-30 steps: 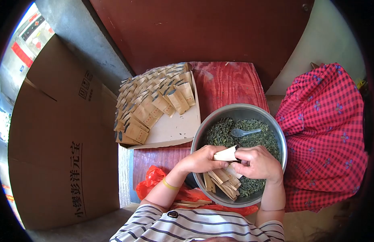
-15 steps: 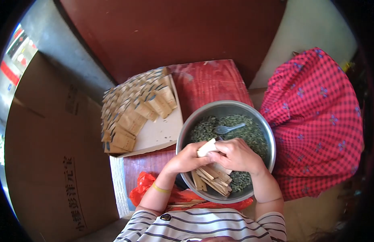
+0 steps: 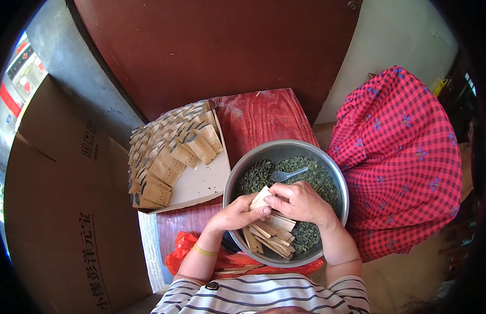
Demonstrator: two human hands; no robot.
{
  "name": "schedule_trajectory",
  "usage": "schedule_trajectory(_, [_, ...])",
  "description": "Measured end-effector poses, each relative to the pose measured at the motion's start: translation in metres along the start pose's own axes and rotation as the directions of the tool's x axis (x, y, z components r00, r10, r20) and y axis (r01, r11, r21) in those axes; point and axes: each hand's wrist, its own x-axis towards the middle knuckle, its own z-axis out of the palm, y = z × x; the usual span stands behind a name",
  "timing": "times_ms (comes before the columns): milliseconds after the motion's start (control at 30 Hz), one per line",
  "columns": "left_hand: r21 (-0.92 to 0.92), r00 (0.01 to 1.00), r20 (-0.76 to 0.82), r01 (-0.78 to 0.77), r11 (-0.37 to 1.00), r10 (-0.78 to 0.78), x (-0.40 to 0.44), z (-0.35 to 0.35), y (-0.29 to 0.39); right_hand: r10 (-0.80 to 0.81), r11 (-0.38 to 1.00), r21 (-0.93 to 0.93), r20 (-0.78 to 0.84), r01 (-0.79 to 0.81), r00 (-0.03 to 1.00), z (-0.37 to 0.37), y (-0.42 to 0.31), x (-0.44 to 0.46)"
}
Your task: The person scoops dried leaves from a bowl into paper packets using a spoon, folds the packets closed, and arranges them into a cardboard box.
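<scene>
Over the large metal bowl point(image 3: 343, 201) of dark green dried leaves point(image 3: 326, 186), my left hand point(image 3: 237, 213) is closed round a small tan paper packet point(image 3: 260, 198). My right hand point(image 3: 299, 201) pinches the same packet at its upper right side, its fingertips touching my left hand's. Below both hands, a loose pile of flat tan packets point(image 3: 271, 238) lies on the leaves at the bowl's near side. A pale spoon point(image 3: 289, 174) rests on the leaves beyond my hands.
An open carton tray point(image 3: 203, 186) with rows of upright packets point(image 3: 175, 141) stands on the red table point(image 3: 269, 115). A tall cardboard box point(image 3: 59, 199) is at left, red checked cloth point(image 3: 400, 172) at right, and a red plastic bag point(image 3: 182, 251) by my left forearm.
The camera view has shifted, so the bowl and tray appear further left. Both hands stay on the packet, which has turned more upright. My right fingers have moved to its upper edge.
</scene>
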Motion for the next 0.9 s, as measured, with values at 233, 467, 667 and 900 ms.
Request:
schedule_trajectory(233, [-0.081, 0.991, -0.067, -0.121, 0.989, 0.115, 0.000, 0.004, 0.007, -0.006, 0.998, -0.068, -0.056, 0.002, 0.998, 0.000, -0.007, 0.000])
schedule_trajectory(467, [0.016, 0.977, -0.172, -0.122, 0.992, 0.123, -0.002, 0.004, 0.005, -0.043, 0.993, -0.109, -0.078, 0.035, 0.996, 0.010, 0.001, 0.000])
schedule_trajectory(667, [0.012, 0.947, -0.289, -0.142, 0.990, 0.139, -0.002, 0.002, -0.003, -0.101, 0.994, -0.063, -0.212, 0.090, 0.972, 0.008, -0.002, 0.003])
schedule_trajectory(900, [-0.069, 0.919, -0.377, -0.151, 0.986, 0.114, -0.003, 0.001, -0.009, 0.039, 0.998, 0.055, -0.332, -0.022, 0.943, 0.005, -0.012, 0.005])
